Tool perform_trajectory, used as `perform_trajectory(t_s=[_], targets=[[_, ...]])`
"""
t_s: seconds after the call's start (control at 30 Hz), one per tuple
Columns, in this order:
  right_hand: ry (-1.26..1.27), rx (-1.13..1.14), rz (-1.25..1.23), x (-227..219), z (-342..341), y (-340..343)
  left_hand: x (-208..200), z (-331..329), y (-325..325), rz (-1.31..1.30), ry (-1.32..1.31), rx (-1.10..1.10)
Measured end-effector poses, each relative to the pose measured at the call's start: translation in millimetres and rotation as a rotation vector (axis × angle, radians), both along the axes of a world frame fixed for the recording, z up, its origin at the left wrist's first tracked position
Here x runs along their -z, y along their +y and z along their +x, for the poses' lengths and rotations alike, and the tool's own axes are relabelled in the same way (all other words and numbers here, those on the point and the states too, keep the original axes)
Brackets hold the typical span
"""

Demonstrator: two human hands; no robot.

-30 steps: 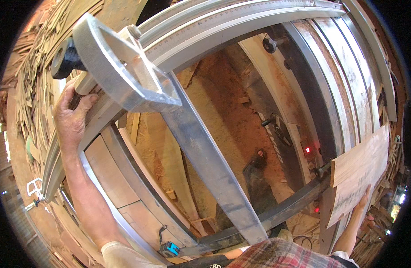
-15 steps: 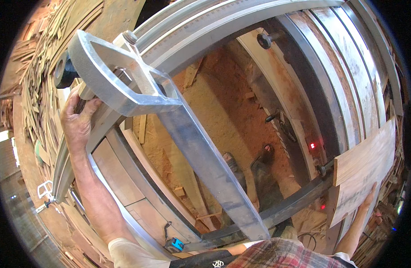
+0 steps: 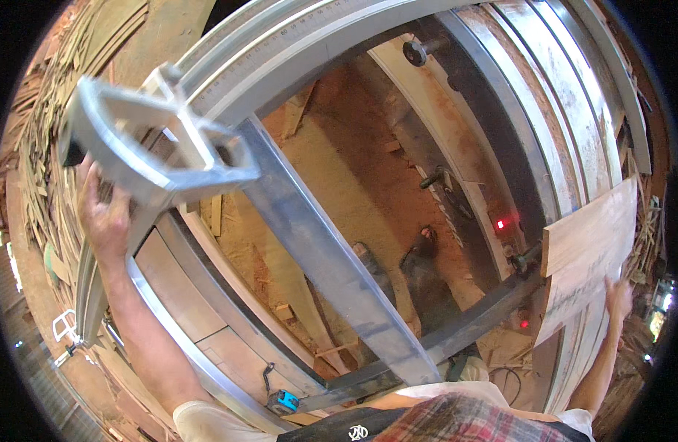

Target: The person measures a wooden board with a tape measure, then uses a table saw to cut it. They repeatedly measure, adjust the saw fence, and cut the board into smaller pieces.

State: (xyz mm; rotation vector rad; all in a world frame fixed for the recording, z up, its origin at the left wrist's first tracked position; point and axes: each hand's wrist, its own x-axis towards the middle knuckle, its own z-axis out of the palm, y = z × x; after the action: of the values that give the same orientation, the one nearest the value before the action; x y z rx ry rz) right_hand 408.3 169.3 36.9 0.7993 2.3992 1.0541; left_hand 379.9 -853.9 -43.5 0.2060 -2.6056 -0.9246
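My left hand (image 3: 105,214) is at the left, with its fingers curled up around the underside of a grey cast-metal bracket (image 3: 151,188). The bracket is smeared by motion, and a dark knob (image 3: 72,151) shows at its left edge. Part of my grip is hidden beneath it. At the right, my right hand (image 3: 617,297) is blurred beside the right edge of a flat wooden board (image 3: 591,247), its fingers too smeared to read. The board lies on the pale metal machine table (image 3: 574,140).
A long metal beam (image 3: 332,258) crosses diagonally over the dusty floor. A rail with a scale (image 3: 280,37) curves along the top. On the wooden panels at lower left sits a blue tape measure (image 3: 283,401). Wood strips (image 3: 41,169) are heaped at the left.
The bracket and my left hand have moved left, and the bracket now sits farther out along the end of the beam. My right hand has slid up along the board's edge.
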Motion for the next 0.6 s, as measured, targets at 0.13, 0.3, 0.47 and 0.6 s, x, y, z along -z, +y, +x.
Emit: perform_trajectory(t_s=[0.13, 0.3, 0.47, 0.6], targets=[[0.559, -0.856, -0.678, -3, -100, -189, -4, 30, -31, -0.023, 0.058, -0.098], [0.776, -1.11, -1.046, 59, -214, -508, -7, 42, -33, 0.066, 0.067, -0.122], [0.568, -1.443, -1.297, 103, -143, -668, -9, 38, -26, 0.098, 0.057, -0.1], [0.148, -1.587, -1.808, 128, -87, -692, -8, 39, -34, 0.123, 0.068, -0.09]])
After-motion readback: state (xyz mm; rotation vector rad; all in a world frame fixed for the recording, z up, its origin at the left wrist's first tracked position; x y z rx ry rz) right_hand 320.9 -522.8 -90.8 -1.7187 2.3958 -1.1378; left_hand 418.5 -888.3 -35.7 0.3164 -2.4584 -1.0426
